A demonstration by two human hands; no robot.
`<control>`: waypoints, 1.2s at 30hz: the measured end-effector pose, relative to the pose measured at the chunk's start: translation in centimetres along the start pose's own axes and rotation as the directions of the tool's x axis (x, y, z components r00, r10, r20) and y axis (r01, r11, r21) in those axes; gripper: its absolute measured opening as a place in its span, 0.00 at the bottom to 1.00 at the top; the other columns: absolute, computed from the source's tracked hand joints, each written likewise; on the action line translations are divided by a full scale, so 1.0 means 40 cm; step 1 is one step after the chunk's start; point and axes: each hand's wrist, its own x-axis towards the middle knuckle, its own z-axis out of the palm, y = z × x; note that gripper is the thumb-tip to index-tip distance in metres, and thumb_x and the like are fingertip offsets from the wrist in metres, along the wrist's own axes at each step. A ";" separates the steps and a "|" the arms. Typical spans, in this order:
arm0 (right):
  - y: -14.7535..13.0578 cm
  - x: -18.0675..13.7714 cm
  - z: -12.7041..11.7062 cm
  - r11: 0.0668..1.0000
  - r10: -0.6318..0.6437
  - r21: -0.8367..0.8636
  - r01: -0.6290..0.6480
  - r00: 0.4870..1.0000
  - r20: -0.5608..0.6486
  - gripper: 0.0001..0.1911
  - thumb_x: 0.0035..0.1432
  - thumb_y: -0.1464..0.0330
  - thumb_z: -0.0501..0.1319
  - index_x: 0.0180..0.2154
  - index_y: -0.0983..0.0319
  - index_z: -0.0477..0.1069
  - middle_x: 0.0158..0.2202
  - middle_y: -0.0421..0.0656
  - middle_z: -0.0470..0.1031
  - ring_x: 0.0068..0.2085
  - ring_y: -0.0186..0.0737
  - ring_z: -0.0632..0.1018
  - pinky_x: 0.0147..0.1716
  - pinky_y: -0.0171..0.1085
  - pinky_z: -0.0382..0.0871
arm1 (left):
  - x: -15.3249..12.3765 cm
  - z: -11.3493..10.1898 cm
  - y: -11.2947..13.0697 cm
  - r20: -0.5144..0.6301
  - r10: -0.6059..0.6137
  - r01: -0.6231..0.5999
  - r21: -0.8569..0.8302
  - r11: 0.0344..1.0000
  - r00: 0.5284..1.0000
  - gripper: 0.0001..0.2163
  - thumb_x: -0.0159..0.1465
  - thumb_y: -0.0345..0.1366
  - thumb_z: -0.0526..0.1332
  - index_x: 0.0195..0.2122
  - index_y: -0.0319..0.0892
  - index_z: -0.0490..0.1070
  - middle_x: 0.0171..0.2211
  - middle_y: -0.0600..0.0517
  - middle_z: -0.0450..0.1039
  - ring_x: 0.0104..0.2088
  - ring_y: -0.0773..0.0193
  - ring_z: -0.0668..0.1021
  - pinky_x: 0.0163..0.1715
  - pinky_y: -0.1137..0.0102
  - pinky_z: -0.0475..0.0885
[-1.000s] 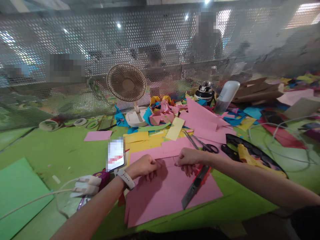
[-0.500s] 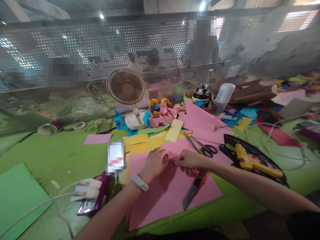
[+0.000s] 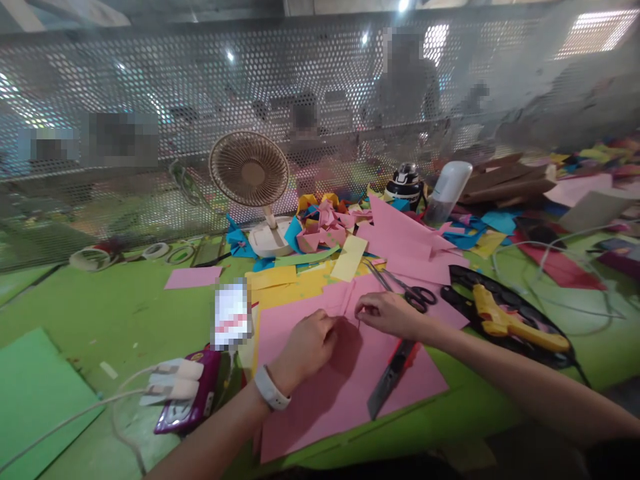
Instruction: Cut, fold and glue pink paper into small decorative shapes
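Note:
Over a large sheet of pink paper [image 3: 300, 420], my left hand [image 3: 311, 341], with a pale band on its wrist, has its fingers curled together. A pink sliver shows by its fingertips, too small to make out. My right hand [image 3: 385, 313], just to the right, pinches a thin pink paper strip [image 3: 359, 324] between thumb and finger. Below my right hand lies a box cutter [image 3: 390, 380] with a red and grey body on the pink sheet. Scissors [image 3: 417, 297] with black handles rest beyond my right hand, partly on pink paper.
A yellow glue gun [image 3: 515, 323] lies in a black tray [image 3: 560, 353] at right. On the left are a phone [image 3: 231, 313], a purple power strip [image 3: 193, 400] with plugs and cables, and green paper [image 3: 40, 400]. A fan [image 3: 253, 173] and folded papers [image 3: 325, 227] stand behind.
My hands have moved apart slightly. The left has shifted down and turned over more, while the right has lifted a little, with the thin strip now hanging from its pinch.

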 end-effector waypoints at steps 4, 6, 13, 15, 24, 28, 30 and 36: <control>0.009 -0.006 0.012 0.993 -0.120 -0.009 0.119 0.992 -0.035 0.10 0.55 0.69 0.57 0.37 0.59 0.75 0.31 0.41 0.74 0.30 0.33 0.73 0.30 0.30 0.61 | -0.005 -0.001 -0.003 0.000 0.003 -0.003 -0.055 0.998 1.000 0.10 0.64 0.30 0.50 0.40 0.41 0.71 0.33 0.49 0.69 0.34 0.63 0.73 0.34 0.70 0.67; 0.012 -0.011 0.022 0.981 -0.194 -0.032 0.193 0.980 -0.036 0.11 0.55 0.70 0.56 0.39 0.58 0.76 0.31 0.41 0.73 0.30 0.34 0.73 0.30 0.30 0.61 | -0.004 0.000 -0.004 -0.008 0.004 -0.004 -0.084 0.996 1.000 0.11 0.63 0.29 0.51 0.40 0.41 0.71 0.33 0.49 0.70 0.34 0.62 0.73 0.34 0.70 0.67; 0.022 -0.013 0.042 0.955 -0.283 -0.090 0.281 0.959 -0.015 0.15 0.53 0.73 0.56 0.42 0.56 0.75 0.30 0.41 0.72 0.31 0.35 0.73 0.29 0.31 0.62 | -0.001 0.002 -0.001 -0.006 0.038 -0.039 -0.129 0.991 0.999 0.12 0.64 0.29 0.50 0.43 0.42 0.72 0.34 0.49 0.72 0.36 0.63 0.74 0.37 0.70 0.69; 0.023 -0.012 0.042 0.957 -0.278 -0.094 0.275 0.961 -0.018 0.15 0.54 0.72 0.56 0.42 0.57 0.76 0.29 0.41 0.72 0.30 0.34 0.74 0.28 0.30 0.62 | -0.004 0.004 -0.002 -0.027 0.056 -0.057 -0.045 0.997 0.998 0.13 0.64 0.28 0.51 0.44 0.42 0.72 0.35 0.49 0.72 0.37 0.61 0.73 0.38 0.67 0.69; 0.043 -0.007 -0.019 0.932 -0.356 -0.095 0.350 0.932 -0.061 0.18 0.54 0.72 0.58 0.48 0.59 0.71 0.41 0.45 0.74 0.41 0.39 0.74 0.42 0.37 0.67 | -0.006 0.032 -0.014 -0.077 0.281 -0.265 0.171 0.949 0.957 0.14 0.61 0.25 0.52 0.48 0.37 0.66 0.53 0.43 0.68 0.55 0.57 0.68 0.56 0.58 0.62; 0.060 -0.003 -0.029 0.900 -0.422 -0.127 0.418 0.907 -0.002 0.21 0.55 0.69 0.59 0.52 0.62 0.68 0.49 0.47 0.72 0.50 0.44 0.71 0.51 0.44 0.63 | 0.000 0.050 -0.028 -0.072 0.254 -0.236 0.198 0.951 0.964 0.18 0.62 0.27 0.51 0.54 0.35 0.61 0.53 0.40 0.67 0.53 0.57 0.70 0.53 0.59 0.66; 0.063 0.000 -0.021 0.883 -0.446 -0.152 0.444 0.895 0.026 0.19 0.58 0.69 0.57 0.51 0.62 0.69 0.49 0.47 0.73 0.50 0.44 0.71 0.51 0.44 0.64 | 0.002 0.056 -0.035 -0.046 0.254 -0.238 0.221 0.946 0.966 0.20 0.61 0.26 0.51 0.55 0.34 0.59 0.55 0.40 0.65 0.54 0.56 0.69 0.54 0.59 0.65; 0.079 0.011 0.016 0.834 -0.510 -0.247 0.493 0.860 -0.005 0.14 0.63 0.69 0.54 0.48 0.63 0.71 0.46 0.48 0.75 0.49 0.43 0.73 0.49 0.44 0.65 | 0.000 0.060 -0.041 0.006 0.298 -0.288 0.277 0.917 0.955 0.21 0.60 0.25 0.50 0.56 0.33 0.60 0.58 0.39 0.61 0.57 0.55 0.66 0.55 0.59 0.63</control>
